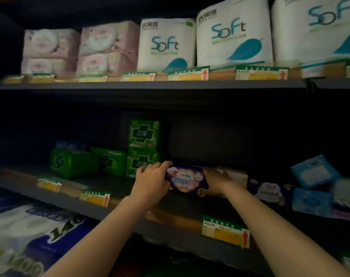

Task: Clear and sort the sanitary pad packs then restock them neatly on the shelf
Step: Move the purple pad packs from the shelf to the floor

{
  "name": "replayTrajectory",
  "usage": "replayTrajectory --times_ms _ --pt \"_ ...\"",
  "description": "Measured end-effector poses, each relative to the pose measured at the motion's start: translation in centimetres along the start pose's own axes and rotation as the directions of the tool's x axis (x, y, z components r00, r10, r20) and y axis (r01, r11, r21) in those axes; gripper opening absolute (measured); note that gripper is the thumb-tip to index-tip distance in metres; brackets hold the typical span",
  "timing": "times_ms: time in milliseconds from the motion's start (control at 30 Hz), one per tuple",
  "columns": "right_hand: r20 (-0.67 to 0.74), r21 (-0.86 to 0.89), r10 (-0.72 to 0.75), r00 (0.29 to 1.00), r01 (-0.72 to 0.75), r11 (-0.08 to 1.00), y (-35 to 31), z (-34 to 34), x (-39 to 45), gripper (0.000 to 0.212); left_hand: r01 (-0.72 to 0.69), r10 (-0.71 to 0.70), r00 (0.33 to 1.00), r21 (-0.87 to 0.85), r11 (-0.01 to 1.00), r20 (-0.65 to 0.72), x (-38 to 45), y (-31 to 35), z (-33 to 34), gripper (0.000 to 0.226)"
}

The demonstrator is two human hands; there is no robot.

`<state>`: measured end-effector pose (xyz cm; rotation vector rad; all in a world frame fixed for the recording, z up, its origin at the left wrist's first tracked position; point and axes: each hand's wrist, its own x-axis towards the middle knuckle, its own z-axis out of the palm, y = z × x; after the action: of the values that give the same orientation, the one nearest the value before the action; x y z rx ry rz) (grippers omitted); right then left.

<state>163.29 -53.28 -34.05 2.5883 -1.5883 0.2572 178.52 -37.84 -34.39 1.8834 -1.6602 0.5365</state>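
Restocking stood midway: both hands, left (152,180) and right (216,181), gripped a purple plastic pad pack (187,181) beside stacked green packs (143,148), while blue packs (313,186) lay unsorted on the dark shelf (170,214).

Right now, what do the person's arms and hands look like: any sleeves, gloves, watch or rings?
Both forearms are bare from the lower edge of the picture to the wrists; no sleeve shows. The left hand and right hand wear no gloves. No watch, band or ring is visible, though the light is dim and the right hand's fingers are partly hidden.
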Motion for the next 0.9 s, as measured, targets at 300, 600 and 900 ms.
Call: replayTrajectory --times_ms 300,600,900 --pt "-0.162 -0.007 0.002 0.987 -0.003 1.000 -0.1 -0.2 0.3 0.062 -0.030 0.029 0.992 0.003 1.000 0.125 2.7 0.2 1.9 0.076" --pt "-0.089 0.406 -0.230 0.969 0.246 0.880 2.0 -3.6 -5.0 0.046 -0.256 0.140 0.895 0.230 0.939 0.424 4.9 2.8 0.7 0.078" --pt "-0.005 0.107 0.125 0.992 -0.124 0.987 9.6 -1.6 -0.7 0.096 -0.167 0.019 0.855 0.240 0.956 0.518 5.7 4.2 1.6 0.071"
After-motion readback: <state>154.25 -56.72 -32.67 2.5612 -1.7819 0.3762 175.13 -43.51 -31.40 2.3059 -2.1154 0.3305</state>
